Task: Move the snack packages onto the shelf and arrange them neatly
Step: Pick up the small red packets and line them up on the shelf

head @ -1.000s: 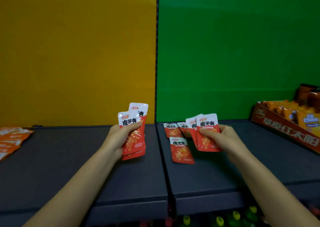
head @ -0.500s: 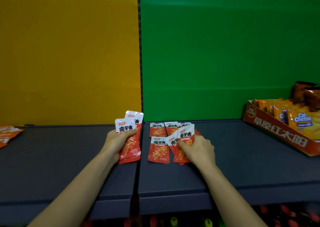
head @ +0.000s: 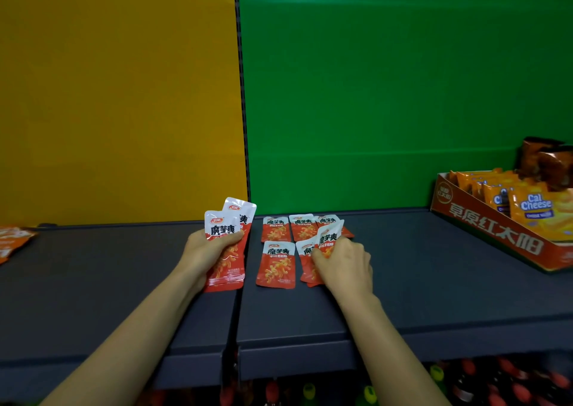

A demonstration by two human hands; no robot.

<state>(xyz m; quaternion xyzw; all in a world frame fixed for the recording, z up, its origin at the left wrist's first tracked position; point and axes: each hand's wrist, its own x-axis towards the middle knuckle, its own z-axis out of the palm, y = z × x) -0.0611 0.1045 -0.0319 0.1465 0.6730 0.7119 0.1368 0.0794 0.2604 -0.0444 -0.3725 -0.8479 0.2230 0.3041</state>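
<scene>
**Q:** What was the state of each grip?

**A:** The left hand (head: 210, 250) had its grip clamped on a fanned stack (head: 228, 269) of at least two sachets. The thumb lay across the printed face, and the stack stood upright just left of the seam in the shelf (head: 434, 281). The right hand (head: 344, 263) pinched a tilted sachet (head: 330, 238) by its lower half, low over the front row. Whether its bottom edge touched the sachet beneath could not be told, as the hand covered it.

**Q:** Where were the remaining units?

**A:** The laid sachets (head: 276, 264) lay flat on the shelf to the right of the seam, before the green panel (head: 387, 95). There were three in the back row and two in the front (the second partly under the right hand).

**Q:** How would a sachet handle?

**A:** It was judged light, thin and limp. Each was a flat rectangular pouch of glossy film with sealed edges, a white top band and a red-orange body. The film looked slippery, so stacked units would tend to slide and fan out. The contents appeared soft and not fragile. The recommended hold was thumb on one flat face and fingers on the other, at mid-body or on the lower half.

**Q:** What of the support surface?

**A:** The shelf was matte, dark and smooth. A printed cardboard display tray (head: 496, 238) of snack packs stood well apart to the right.
</scene>
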